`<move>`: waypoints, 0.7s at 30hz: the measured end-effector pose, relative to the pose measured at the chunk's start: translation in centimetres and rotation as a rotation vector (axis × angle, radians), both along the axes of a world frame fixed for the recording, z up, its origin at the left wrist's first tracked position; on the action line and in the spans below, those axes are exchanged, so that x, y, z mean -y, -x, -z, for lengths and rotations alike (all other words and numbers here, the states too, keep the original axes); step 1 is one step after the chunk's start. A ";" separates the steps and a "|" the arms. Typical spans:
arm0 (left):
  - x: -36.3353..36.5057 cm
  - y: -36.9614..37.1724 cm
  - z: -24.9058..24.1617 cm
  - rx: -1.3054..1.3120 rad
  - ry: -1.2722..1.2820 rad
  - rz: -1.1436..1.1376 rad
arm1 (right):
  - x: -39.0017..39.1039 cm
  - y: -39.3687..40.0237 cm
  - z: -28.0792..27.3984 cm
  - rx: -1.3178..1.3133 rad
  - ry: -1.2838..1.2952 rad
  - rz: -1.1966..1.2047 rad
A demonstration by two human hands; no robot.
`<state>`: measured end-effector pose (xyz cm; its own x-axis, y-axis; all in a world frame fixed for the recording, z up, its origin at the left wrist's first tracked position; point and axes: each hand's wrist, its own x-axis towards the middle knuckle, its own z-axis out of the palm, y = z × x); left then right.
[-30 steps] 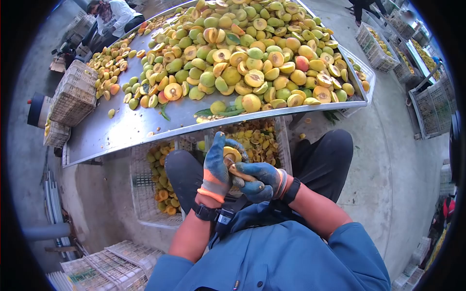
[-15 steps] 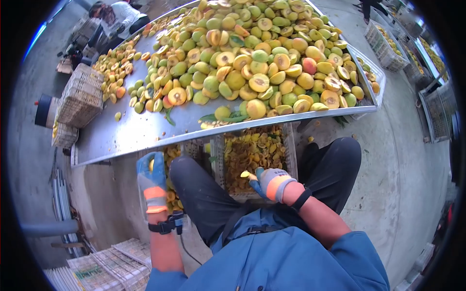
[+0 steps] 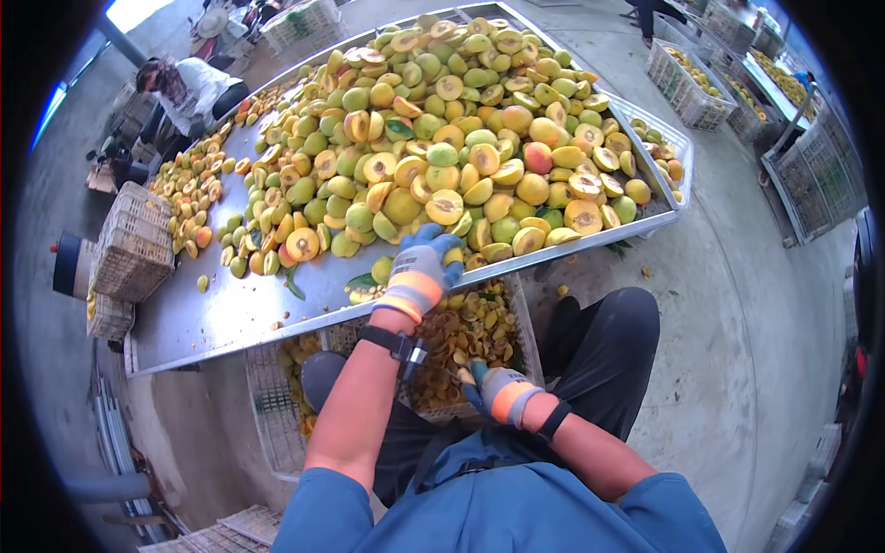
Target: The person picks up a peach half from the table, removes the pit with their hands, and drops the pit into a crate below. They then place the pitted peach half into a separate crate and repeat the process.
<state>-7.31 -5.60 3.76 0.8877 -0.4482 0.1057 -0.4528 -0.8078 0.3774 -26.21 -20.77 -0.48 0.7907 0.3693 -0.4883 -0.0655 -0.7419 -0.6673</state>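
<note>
At the table's front edge, my left hand (image 3: 426, 269), in a grey, blue and orange glove, has its fingers curled round a yellow fruit (image 3: 454, 257). Halved and whole green-yellow fruits (image 3: 442, 205) are piled just beyond it. My right hand (image 3: 502, 392), gloved alike, is closed low over the crate (image 3: 530, 336) between my knees, which holds cut fruit pieces. A small pale yellowish thing sticks out between its thumb and fingers; I cannot make out what it is.
The metal table (image 3: 249, 300) slopes across the view. Below its left part stands another crate (image 3: 277, 405) with fruit. Stacked crates (image 3: 134, 244) are at the table's left end. A person (image 3: 198, 88) in white sits at the far left; more crates (image 3: 687, 88) stand far right.
My left hand has moved from the left crate, where it held a yellow fruit, up and right to the pile. My right hand is slightly lower. The view has shifted.
</note>
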 end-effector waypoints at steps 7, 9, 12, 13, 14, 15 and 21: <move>-2.8 1.4 1.2 0.146 0.157 -0.162 | -0.2 -0.1 -2.8 0.081 0.010 0.112; -4.7 2.5 2.5 0.269 0.164 -0.180 | -0.7 0.4 -1.0 0.089 0.056 -0.068; -6.5 3.9 2.0 -0.069 0.808 -0.638 | -0.7 0.1 -0.9 0.326 -0.104 0.149; -6.8 4.9 1.5 -0.070 0.795 -0.652 | -0.9 -0.2 -0.9 0.287 -0.080 0.046; -6.6 5.9 1.1 0.045 0.697 -0.501 | -1.5 0.0 -1.2 0.294 -0.118 0.051; -6.2 6.1 1.1 0.164 0.611 -0.349 | -1.5 -0.3 -1.6 0.314 -0.143 0.051; -2.3 4.0 1.7 0.261 0.515 -0.207 | -0.1 -0.2 -0.8 0.349 -0.298 0.302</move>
<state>-11.27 -3.28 2.03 0.8667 -0.1022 0.4882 -0.4356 -0.6320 0.6409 -25.98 -20.68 0.31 0.9792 0.1833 -0.0872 0.0165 -0.5000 -0.8659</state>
